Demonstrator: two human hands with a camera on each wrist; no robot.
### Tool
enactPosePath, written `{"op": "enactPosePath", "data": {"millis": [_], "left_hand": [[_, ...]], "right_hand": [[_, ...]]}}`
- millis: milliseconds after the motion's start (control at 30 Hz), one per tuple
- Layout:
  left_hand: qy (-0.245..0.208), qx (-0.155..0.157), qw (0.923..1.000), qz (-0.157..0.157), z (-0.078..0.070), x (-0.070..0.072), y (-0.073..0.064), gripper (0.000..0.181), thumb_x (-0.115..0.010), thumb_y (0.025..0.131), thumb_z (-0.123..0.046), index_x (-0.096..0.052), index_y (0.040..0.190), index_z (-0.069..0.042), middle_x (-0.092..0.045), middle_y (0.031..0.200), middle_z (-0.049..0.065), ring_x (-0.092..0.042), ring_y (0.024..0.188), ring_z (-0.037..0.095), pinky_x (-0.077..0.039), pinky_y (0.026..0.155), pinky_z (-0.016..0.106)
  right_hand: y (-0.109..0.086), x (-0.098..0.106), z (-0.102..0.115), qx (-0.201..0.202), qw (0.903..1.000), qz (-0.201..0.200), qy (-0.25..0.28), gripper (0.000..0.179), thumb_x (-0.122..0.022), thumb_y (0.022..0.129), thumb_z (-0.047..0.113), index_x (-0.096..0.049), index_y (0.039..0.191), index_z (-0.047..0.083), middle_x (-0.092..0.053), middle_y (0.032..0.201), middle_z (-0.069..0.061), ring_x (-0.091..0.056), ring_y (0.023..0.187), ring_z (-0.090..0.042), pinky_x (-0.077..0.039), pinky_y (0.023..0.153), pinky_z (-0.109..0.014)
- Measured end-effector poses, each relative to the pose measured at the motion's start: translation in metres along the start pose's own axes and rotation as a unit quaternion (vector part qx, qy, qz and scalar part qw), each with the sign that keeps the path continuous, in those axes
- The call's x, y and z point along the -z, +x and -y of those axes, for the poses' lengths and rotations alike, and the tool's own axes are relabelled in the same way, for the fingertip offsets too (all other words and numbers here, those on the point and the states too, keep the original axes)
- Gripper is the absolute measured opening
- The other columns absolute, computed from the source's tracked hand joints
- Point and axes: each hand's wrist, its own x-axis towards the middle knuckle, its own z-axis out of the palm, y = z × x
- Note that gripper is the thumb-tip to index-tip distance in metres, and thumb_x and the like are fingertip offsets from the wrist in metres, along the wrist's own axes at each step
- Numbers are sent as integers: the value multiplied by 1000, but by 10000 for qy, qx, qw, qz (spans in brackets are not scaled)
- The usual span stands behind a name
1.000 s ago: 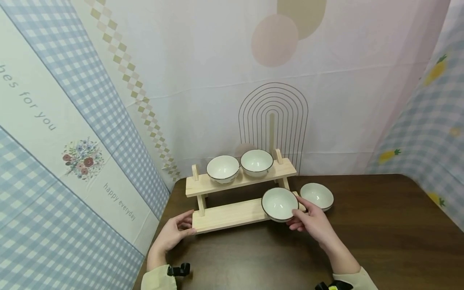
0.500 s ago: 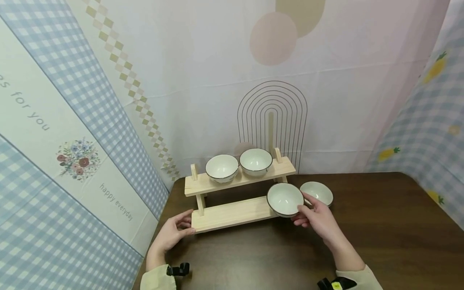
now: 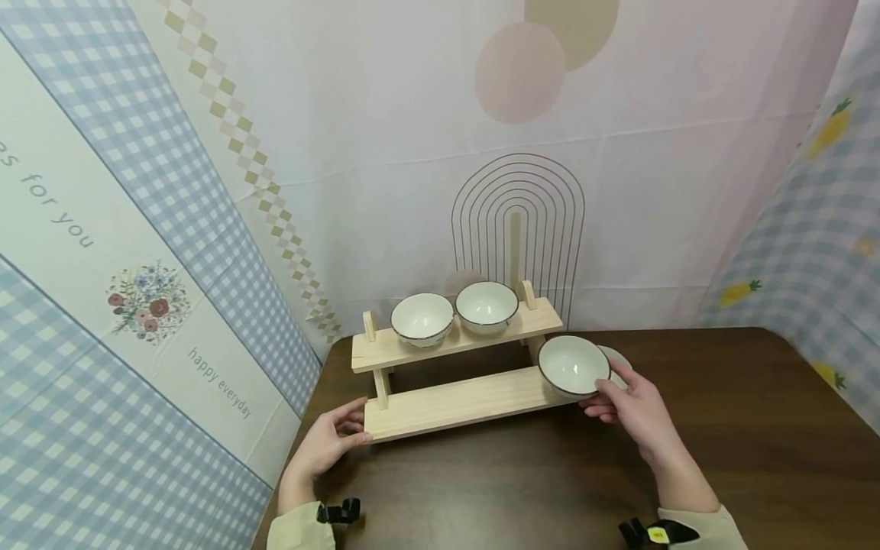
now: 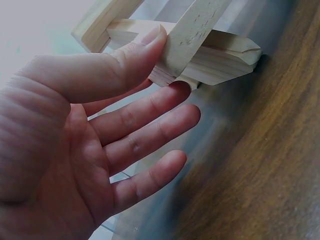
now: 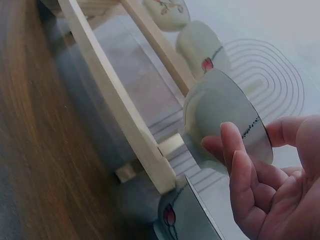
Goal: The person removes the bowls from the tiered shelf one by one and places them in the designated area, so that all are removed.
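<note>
A two-tier wooden shelf (image 3: 467, 399) stands on the brown table. My left hand (image 3: 328, 443) holds the left end of its lower board, thumb and index finger on the board's end (image 4: 187, 42) in the left wrist view; the other fingers extend free. My right hand (image 3: 635, 409) pinches a white dark-rimmed bowl (image 3: 573, 365) at its right side, thumb at the rim and fingers against the outer wall. This bowl is over the lower board's right end; whether it touches the wood I cannot tell. Two similar bowls, left (image 3: 422, 317) and right (image 3: 486, 305), sit on the upper board.
Another bowl (image 3: 619, 365) stands on the table (image 3: 749, 428) right of the shelf, mostly hidden by the held bowl and my right hand. A patterned cloth (image 3: 385, 191) hangs behind the table, with checked cloth at both sides.
My right hand has carried its bowl rightward and slightly back along the lower board, so it now covers much of the bowl on the table. My left hand stays on the shelf.
</note>
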Motion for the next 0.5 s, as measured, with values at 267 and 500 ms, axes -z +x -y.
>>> {"op": "enactPosePath", "data": {"millis": [267,500], "left_hand": [[68,-40,10000,8,-1,1,-2,72,-89,89,-10,-56,151,6,-74,114,13,-72,99,21,-55,86,30],[-34,-46,9999,91,-4,3,-2,72,-88,90,-9,-54,152,7,-74,116,15,-72,102,27,-55,87,31]], "right_hand": [[0,14,-1,57,9999,-145,42,73,-54,114,22,-14,170,-1,-80,92,-11,-78,74,-14,-62,69,-29],[1,22,-2,-50,9996,-259,45,74,-54,114,22,-12,170,-3,-81,89,-7,-77,74,-11,-61,67,-27]]}}
